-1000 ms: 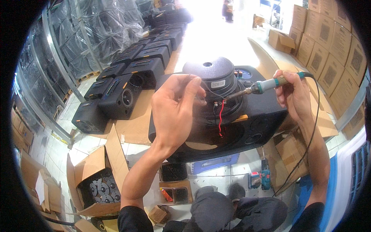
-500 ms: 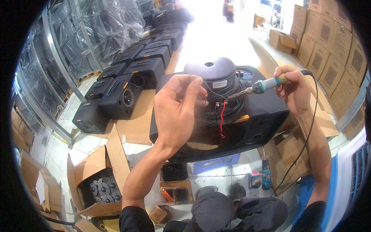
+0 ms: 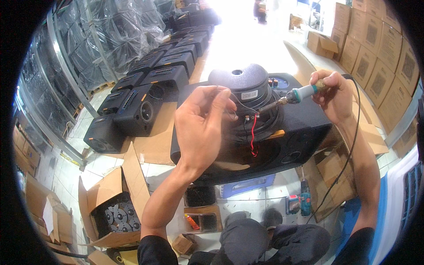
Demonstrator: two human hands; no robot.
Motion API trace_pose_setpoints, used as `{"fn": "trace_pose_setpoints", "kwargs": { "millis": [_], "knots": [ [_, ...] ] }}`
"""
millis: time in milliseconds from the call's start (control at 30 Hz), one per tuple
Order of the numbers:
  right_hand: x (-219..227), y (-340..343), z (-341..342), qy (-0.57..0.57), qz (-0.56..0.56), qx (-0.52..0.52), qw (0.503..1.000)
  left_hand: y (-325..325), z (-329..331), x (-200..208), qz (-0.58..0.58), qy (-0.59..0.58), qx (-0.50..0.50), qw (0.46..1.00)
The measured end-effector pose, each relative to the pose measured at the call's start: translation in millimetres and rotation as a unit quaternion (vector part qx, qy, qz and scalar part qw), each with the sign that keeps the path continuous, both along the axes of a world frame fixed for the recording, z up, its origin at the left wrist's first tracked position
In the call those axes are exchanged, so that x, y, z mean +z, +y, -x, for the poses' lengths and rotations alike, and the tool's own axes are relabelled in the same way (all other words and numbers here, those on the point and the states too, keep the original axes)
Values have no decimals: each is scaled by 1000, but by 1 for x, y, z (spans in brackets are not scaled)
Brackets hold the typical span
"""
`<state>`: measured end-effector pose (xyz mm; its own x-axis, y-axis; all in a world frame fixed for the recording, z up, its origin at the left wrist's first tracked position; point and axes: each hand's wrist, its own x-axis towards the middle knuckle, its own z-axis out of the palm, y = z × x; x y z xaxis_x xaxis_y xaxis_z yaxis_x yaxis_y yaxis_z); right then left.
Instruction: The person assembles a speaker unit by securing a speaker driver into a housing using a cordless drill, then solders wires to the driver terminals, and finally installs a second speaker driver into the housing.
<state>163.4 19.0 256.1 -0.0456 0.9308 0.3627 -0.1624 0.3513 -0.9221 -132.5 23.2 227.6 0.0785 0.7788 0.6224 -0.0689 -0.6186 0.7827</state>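
Pinched in my left hand (image 3: pixel 198 126) is a thin solder wire (image 3: pixel 241 104), its strand arching toward the terminals (image 3: pixel 251 117) on a round black speaker driver (image 3: pixel 236 76). My right hand (image 3: pixel 334 98) is closed around the handle of a soldering iron (image 3: pixel 304 93). The iron's tip points left and lies at or very near the right-hand terminal; exact contact is too small to tell. From the terminals hang a red wire (image 3: pixel 253 137) and a black one. The driver rests magnet-up on a black speaker cabinet (image 3: pixel 304 126) lying in front of me.
Rows of black speaker cabinets (image 3: pixel 165 79) line the left. An open carton (image 3: pixel 104 194) of round grey parts stands at lower left. A cordless drill (image 3: pixel 305 198) is on the floor below the cabinet. Stacked cartons (image 3: pixel 380 48) rise at right; the iron's cord (image 3: pixel 349 163) hangs by my right forearm.
My right hand and the soldering iron have shifted slightly upward, the tip staying close to the terminal. My left hand holds nearly the same place with the solder wire.
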Motion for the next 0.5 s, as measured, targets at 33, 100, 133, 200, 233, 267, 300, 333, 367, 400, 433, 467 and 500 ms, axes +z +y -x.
{"fn": "trace_pose_setpoints", "kwargs": {
  "millis": [33,100,133,200,233,267,300,333,367,400,433,467,500],
  "knots": [
    [0,0,0,-3,0,2,1000,0,0,-1,1,-3,-3,1000],
    [0,-1,0,1,4,-5,1000,-1,-2,-2,4,-17,3,1000],
    [0,-1,1,2,6,-9,1000,-1,-2,-2,3,-24,4,1000],
    [0,-1,1,12,4,-14,1000,-1,-2,-3,8,-21,4,1000],
    [0,-1,1,17,3,-16,1000,-1,-2,-3,9,-19,3,1000],
    [0,-1,2,15,0,-9,1000,-1,-3,-3,9,-21,-1,1000],
    [1,-1,2,12,-3,-2,1000,-1,-3,-3,10,-22,-5,1000],
    [1,-1,2,13,-6,0,1000,-1,-3,-2,20,-19,-4,1000],
    [1,-1,2,13,-5,0,1000,-1,-2,-1,8,-29,2,1000],
    [1,-1,2,16,-4,-5,1000,-2,0,0,5,-35,11,999],
    [1,-1,3,19,-5,-10,1000,-3,2,1,3,-40,21,999],
    [1,-1,3,17,-3,-16,1000,-4,6,2,0,-49,36,998],
    [1,-1,3,15,-3,-21,1000,-6,10,3,-2,-57,51,997]
  ]
}}
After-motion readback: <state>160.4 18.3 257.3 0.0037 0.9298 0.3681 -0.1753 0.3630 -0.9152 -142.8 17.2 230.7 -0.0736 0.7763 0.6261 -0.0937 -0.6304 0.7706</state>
